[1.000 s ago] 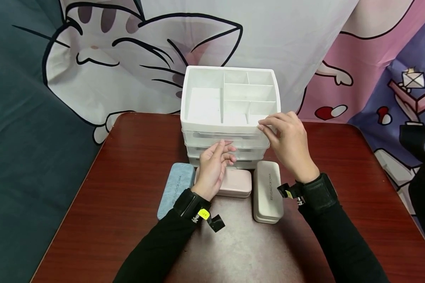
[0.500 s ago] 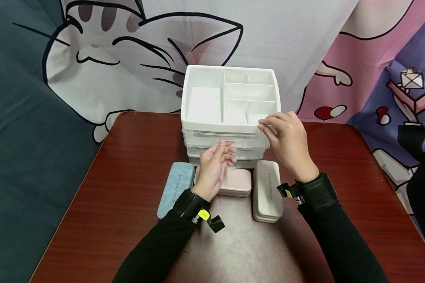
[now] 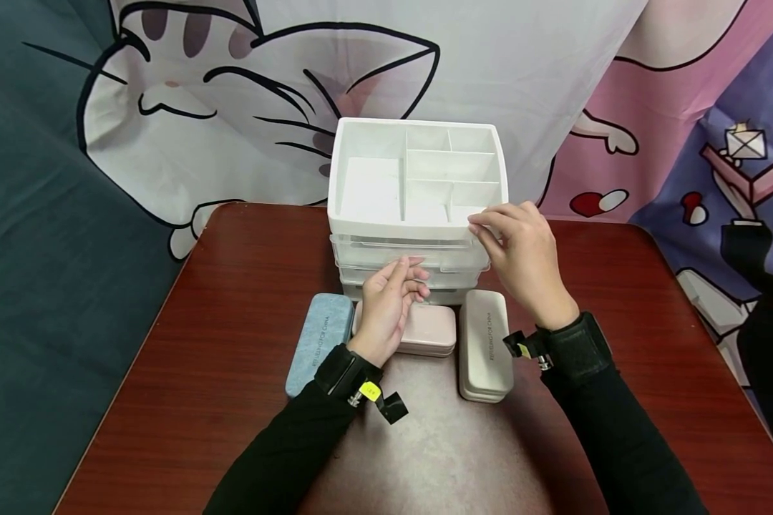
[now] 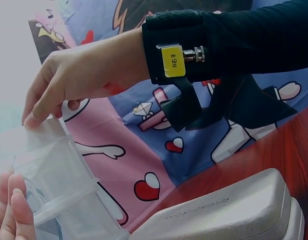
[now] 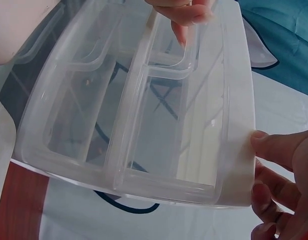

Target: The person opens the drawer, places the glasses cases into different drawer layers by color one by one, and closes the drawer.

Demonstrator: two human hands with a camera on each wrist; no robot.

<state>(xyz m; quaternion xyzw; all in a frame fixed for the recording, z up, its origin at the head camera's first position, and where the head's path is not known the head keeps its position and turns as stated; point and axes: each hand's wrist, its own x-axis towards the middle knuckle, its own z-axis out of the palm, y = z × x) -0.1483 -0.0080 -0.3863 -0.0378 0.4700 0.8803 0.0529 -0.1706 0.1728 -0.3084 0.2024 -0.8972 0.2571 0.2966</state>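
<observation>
A white plastic drawer organizer [image 3: 370, 193], with a divided open tray on top and see-through drawers below, stands at the table's back. My left hand [image 3: 384, 307] is at the front of the upper drawer [image 3: 451, 256]; in the right wrist view its curled fingers [image 5: 181, 14] hook into the drawer's handle cutout. With thumb and fingers my right hand [image 3: 522, 257] pinches the tray's front right corner, the thumb on the front and the other fingers over the rim. The drawers appear pushed in, and no contents show through them.
Three oblong cases lie before the organizer: a blue one [image 3: 322, 340] at left, a pale pink one [image 3: 430, 329] in the middle, partly behind my left hand, and a greyish-beige one [image 3: 486, 350] at right. A printed cloth [image 3: 522, 64] hangs behind the reddish-brown table [image 3: 200, 357].
Both hands keep their places on the organizer. Only a very slight shift of the whole head view shows.
</observation>
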